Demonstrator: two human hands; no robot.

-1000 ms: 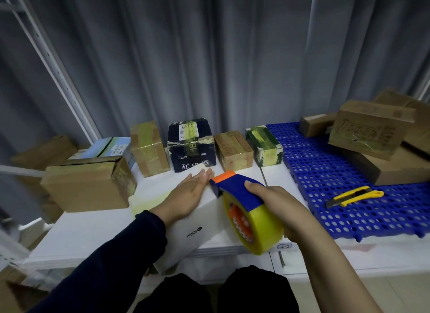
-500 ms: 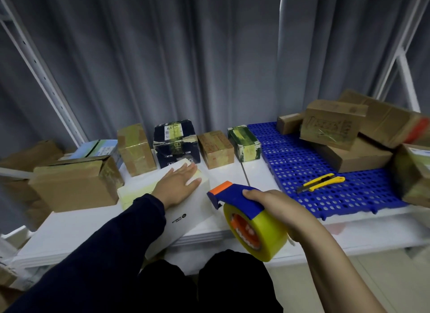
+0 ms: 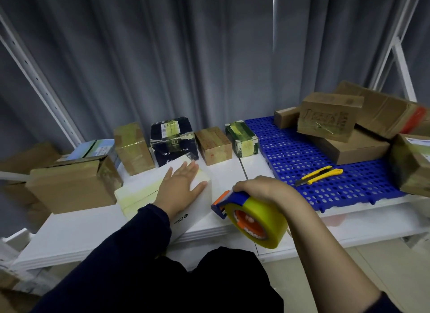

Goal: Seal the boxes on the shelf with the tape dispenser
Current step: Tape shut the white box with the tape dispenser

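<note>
The left hand [image 3: 182, 187] lies flat, fingers spread, on top of the white box [image 3: 162, 196], which sits at an angle near the front edge of the white shelf [image 3: 93, 228]. The open palm presses down rather than grasping, most likely to hold the lid shut and keep the box from sliding when tape is drawn across it. A yellowish strip of tape already runs along the box's top toward its left end.

The right hand [image 3: 263, 190] is closed over the blue handle of the tape dispenser [image 3: 253, 216], its grip clamped from above. The dispenser hangs just beside the box's right end, apart from it, with the orange-tipped cutter end pointing at the box and the yellow roll tilted toward the camera. That orientation suits laying tape onto the near end face or top seam; whether a loose tape end is ready cannot be made out.

Behind the white box, a row of small boxes stands along the back of the shelf, several showing tape, so they look finished. To the right, a blue perforated mat [image 3: 314, 173] carries a yellow utility knife [image 3: 320, 175] and a loose pile of brown boxes [image 3: 337, 126], which probably wait their turn.
</note>
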